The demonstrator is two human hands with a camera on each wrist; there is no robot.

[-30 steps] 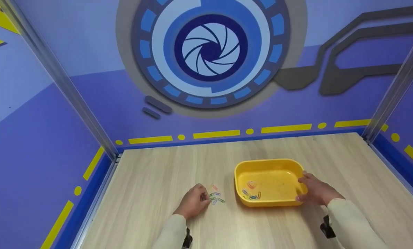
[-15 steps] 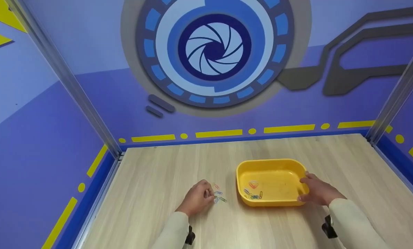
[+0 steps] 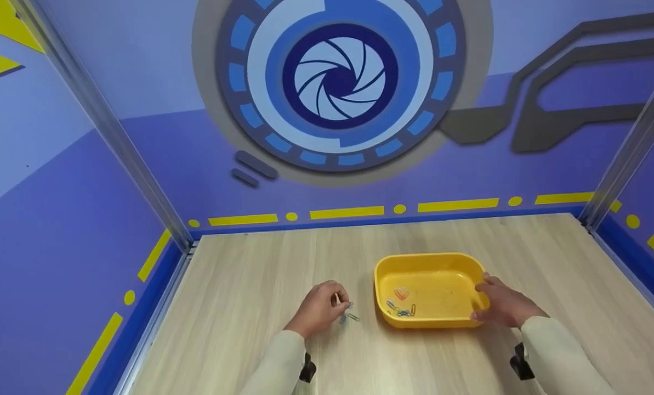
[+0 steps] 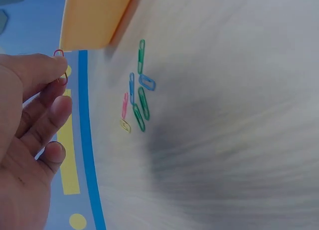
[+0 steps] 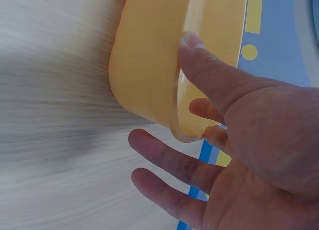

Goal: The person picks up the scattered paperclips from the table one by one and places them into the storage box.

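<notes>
My left hand (image 3: 321, 308) is over the table at a small group of loose paper clips. Between thumb and forefinger it pinches a red paper clip (image 4: 61, 80), while the other fingers are loosely bent. Below it in the left wrist view lie green, blue, pink and yellow clips, among them a green paper clip (image 4: 141, 56); in the head view the hand hides some of them. My right hand (image 3: 505, 300) holds the right end of a yellow plastic tub (image 3: 431, 322), thumb at the rim and two fingers reaching over it. Several paper clips (image 3: 404, 312) lie inside, toward the tub's left.
The light wooden tabletop (image 3: 261, 269) ends at a blue and purple back wall (image 3: 348, 192) with yellow marks. Side panels with metal corner posts (image 3: 140, 170) enclose it. The tub stands right of the loose clips.
My left hand has shifted right and slightly away from me over the loose clips, covering some of them. My right hand keeps its hold on the tub, which stays in place.
</notes>
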